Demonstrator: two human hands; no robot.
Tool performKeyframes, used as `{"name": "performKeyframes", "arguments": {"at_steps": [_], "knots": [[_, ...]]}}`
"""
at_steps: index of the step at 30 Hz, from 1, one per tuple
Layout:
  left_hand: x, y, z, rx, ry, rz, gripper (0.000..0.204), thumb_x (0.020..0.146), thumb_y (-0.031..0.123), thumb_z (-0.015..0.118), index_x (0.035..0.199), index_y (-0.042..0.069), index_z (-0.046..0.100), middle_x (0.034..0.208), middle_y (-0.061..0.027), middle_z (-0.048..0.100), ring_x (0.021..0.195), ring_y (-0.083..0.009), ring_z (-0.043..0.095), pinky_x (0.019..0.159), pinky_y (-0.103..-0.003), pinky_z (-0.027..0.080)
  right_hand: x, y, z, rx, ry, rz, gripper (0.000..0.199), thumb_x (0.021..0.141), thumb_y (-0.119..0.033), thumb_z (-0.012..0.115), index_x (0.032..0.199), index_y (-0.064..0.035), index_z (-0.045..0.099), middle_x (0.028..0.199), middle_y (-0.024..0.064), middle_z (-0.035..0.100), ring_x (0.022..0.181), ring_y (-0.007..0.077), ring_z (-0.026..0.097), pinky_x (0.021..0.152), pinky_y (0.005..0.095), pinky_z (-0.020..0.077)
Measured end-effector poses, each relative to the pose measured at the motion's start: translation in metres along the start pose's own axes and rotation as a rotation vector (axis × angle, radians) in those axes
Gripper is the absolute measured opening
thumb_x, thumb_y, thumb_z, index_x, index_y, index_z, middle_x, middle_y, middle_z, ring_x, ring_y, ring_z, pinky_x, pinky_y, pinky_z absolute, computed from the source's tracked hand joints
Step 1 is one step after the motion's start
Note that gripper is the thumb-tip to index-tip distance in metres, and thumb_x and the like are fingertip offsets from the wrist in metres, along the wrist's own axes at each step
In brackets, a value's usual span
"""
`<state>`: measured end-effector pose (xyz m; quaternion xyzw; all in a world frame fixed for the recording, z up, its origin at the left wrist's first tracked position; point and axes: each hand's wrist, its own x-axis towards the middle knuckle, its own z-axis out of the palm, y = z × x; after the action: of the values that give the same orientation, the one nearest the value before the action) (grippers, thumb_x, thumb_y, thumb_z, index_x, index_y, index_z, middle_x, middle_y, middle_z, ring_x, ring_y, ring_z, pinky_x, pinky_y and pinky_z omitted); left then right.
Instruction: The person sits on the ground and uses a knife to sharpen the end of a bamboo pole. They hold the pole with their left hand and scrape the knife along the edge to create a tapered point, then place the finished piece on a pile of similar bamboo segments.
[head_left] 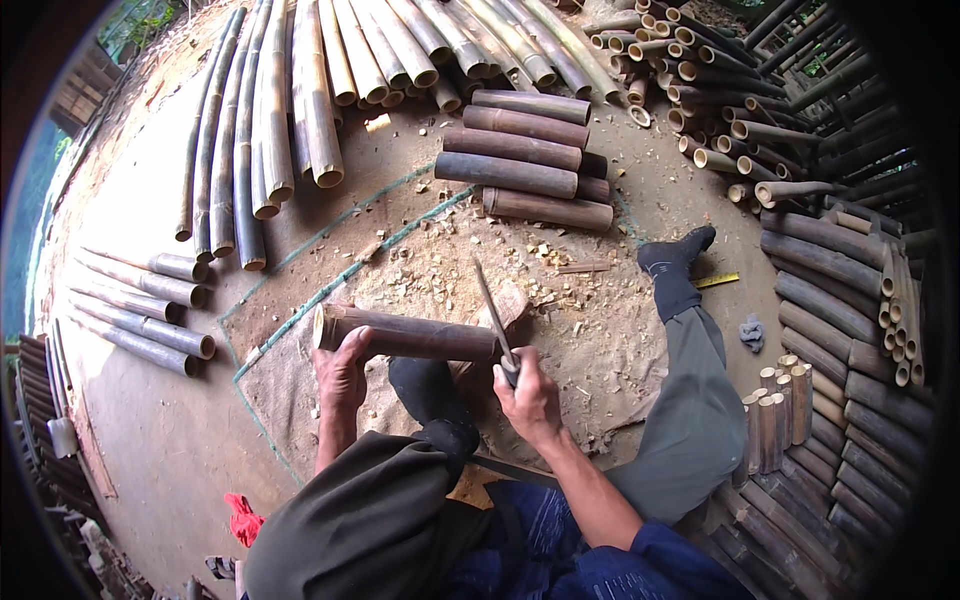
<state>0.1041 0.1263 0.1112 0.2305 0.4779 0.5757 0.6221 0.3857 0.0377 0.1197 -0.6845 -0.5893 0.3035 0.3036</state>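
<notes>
My left hand (344, 372) is closed round the left end of a short, dark brown bamboo section (420, 335), which lies level across in front of me. My right hand (530, 400) grips the handle of a knife (492, 308); its long narrow blade points up and away, close by the section's right end. Whether the blade touches the bamboo I cannot tell. Behind the blade a pale wooden block (512, 303) is partly hidden. Under the bamboo is my dark-socked left foot.
Wood chips (440, 270) litter a sack-like cloth (610, 375). Cut bamboo sections (520, 150) are stacked ahead, with long poles (320, 90) beyond at left. More bamboo piles (830, 250) line the right, near a yellow ruler (716, 281). A red cloth (243, 518) lies lower left.
</notes>
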Motion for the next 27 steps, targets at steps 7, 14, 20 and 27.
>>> {"name": "performKeyframes", "arguments": {"at_steps": [7,14,20,27], "knots": [[-0.001,-0.010,0.013,-0.025,0.263,0.003,0.047,0.089,0.024,0.086,0.127,0.006,0.064,0.111,-0.0086,0.071,0.098,-0.0217,0.072,0.079,-0.043,0.063,0.010,-0.031,-0.018,-0.111,-0.134,0.145,0.035,0.100,-0.024,0.069,0.113,-0.0040,0.043,0.081,0.0282,0.071,0.078,0.0502,0.072,0.065,0.0573,0.0564],[0.006,-0.017,0.022,-0.060,0.136,0.107,0.044,0.083,0.004,0.087,0.122,-0.003,0.066,0.106,-0.0107,0.073,0.098,-0.0238,0.074,0.091,-0.039,0.062,0.014,0.026,0.009,-0.265,-0.194,0.177,0.032,0.101,-0.021,0.065,0.113,-0.0023,0.042,0.082,0.0294,0.070,0.079,0.0528,0.070,0.065,0.0594,0.0549],[0.001,0.005,0.012,-0.066,-0.032,0.083,0.052,0.078,0.006,0.089,0.122,0.002,0.061,0.113,-0.0121,0.069,0.108,-0.0262,0.071,0.100,-0.042,0.057,0.014,-0.029,-0.023,-0.068,-0.137,0.129,0.032,0.101,-0.023,0.067,0.112,-0.0035,0.044,0.081,0.0291,0.069,0.078,0.0517,0.070,0.066,0.0591,0.0543],[0.001,0.004,0.010,0.008,-0.015,0.001,0.060,0.078,0.013,0.091,0.128,0.002,0.060,0.113,-0.0105,0.069,0.102,-0.0217,0.072,0.089,-0.042,0.062,0.005,0.041,0.010,-0.308,-0.294,0.307,0.036,0.100,-0.025,0.066,0.115,0.0000,0.044,0.088,0.0316,0.072,0.083,0.0523,0.072,0.069,0.0601,0.0570]]}}
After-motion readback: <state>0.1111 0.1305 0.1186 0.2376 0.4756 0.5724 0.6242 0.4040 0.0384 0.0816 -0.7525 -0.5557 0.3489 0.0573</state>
